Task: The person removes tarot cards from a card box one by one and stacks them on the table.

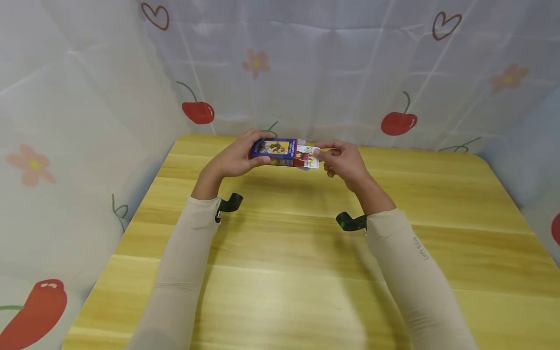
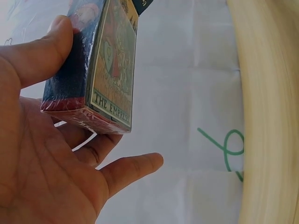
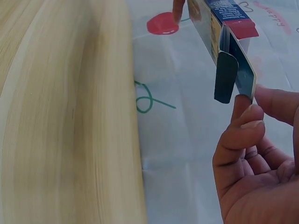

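Note:
Raised over the far part of the table, a blue tarot card box (image 1: 274, 147) lies nearly level, its open end to the right. My left hand (image 1: 236, 156) grips its left end, thumb on the near side. In the left wrist view the box side (image 2: 114, 70) reads "THE EMPRESS" under a shiny clear wrap. A picture card (image 1: 309, 159) juts from the open end. My right hand (image 1: 345, 163) pinches the card's outer edge between thumb and finger. From the right wrist, a dark flap (image 3: 225, 77) hangs beside the card's dark back (image 3: 245, 77).
Below both arms spreads a wooden table (image 1: 280, 291). White cloth (image 1: 323, 63) printed with cherries, flowers and hearts hangs behind it and along the sides. A black wrist camera mount (image 1: 229, 203) sticks out from the left sleeve, another mount (image 1: 350, 222) from the right.

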`<state>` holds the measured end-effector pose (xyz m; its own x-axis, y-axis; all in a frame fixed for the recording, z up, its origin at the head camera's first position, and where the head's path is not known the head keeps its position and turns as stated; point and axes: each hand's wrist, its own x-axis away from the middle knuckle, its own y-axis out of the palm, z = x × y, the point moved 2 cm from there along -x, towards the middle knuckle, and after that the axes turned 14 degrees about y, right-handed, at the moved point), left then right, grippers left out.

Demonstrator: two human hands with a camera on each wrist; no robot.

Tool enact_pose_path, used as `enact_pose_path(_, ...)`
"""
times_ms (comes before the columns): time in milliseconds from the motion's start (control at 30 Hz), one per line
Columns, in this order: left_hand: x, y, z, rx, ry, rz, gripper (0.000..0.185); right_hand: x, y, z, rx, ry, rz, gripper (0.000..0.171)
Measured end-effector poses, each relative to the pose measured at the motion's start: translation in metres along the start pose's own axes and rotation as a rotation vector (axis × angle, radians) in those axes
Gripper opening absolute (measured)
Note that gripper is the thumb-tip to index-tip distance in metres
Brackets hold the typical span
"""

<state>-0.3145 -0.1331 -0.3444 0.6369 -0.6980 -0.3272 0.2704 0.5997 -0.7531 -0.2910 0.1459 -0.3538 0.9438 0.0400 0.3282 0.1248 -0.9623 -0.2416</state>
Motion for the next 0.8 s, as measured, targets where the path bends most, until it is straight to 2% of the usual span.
enact_pose_path(167,-0.002,0.0,0.0,0.009,-0.001,-0.005,0.059,0.0,-0.004,0.002,-0.037,0.037,-0.037,0.038)
enact_pose_path(333,-0.003,0.001,0.002,0.014,0.005,-0.013,0.058,0.003,-0.011,0.005,-0.051,0.051,-0.035,0.037)
enact_pose_path(533,-0.002,0.001,0.001,0.011,0.0,-0.01,0.058,0.009,-0.021,0.01,-0.106,0.0,0.012,0.028)
enact_pose_path(800,-0.002,0.0,-0.001,0.012,-0.015,-0.005,0.059,0.022,-0.03,0.021,-0.284,-0.051,0.045,0.018)
